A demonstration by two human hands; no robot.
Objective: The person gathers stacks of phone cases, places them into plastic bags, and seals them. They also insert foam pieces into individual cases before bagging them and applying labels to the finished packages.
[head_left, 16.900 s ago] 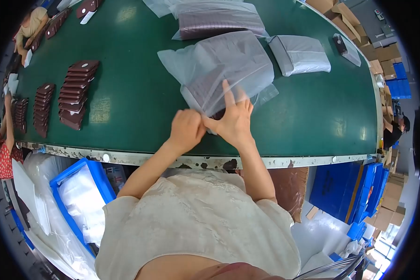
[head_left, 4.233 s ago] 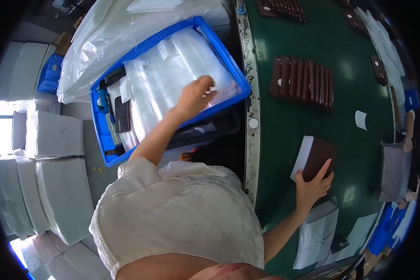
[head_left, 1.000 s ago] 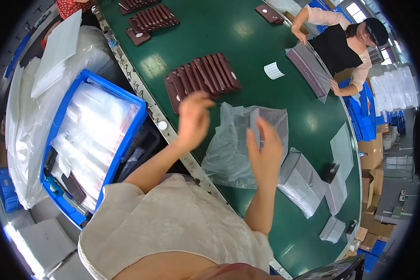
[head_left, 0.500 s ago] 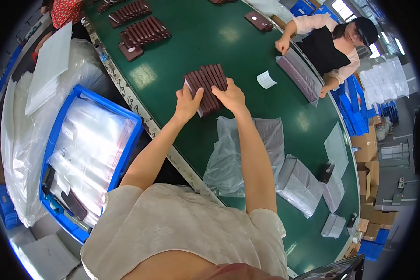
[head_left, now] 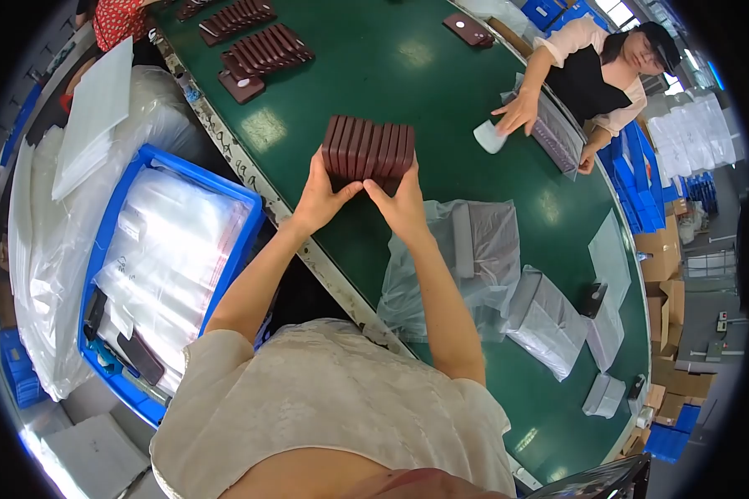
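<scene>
Our left hand (head_left: pixel 320 198) and right hand (head_left: pixel 401 206) clamp a squared stack of dark brown flat cases (head_left: pixel 369 150); bare green table (head_left: pixel 441 100) lies beyond, a clear plastic bag (head_left: pixel 458 258) just right.

Left hand (head_left: pixel 320 198) and right hand (head_left: pixel 399 208) are covering the brown stack's (head_left: pixel 369 150) near ends; plastic bag (head_left: pixel 458 266) is blurring its contents.

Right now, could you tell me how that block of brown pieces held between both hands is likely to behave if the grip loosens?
The stack of brown pieces is separate flat slabs pressed side by side, so it would probably fan apart or spill. Only the left hand and right hand squeezing its ends seem to keep it together. Each slab looks stiff, unlike the floppy clear bag beside them.
</scene>
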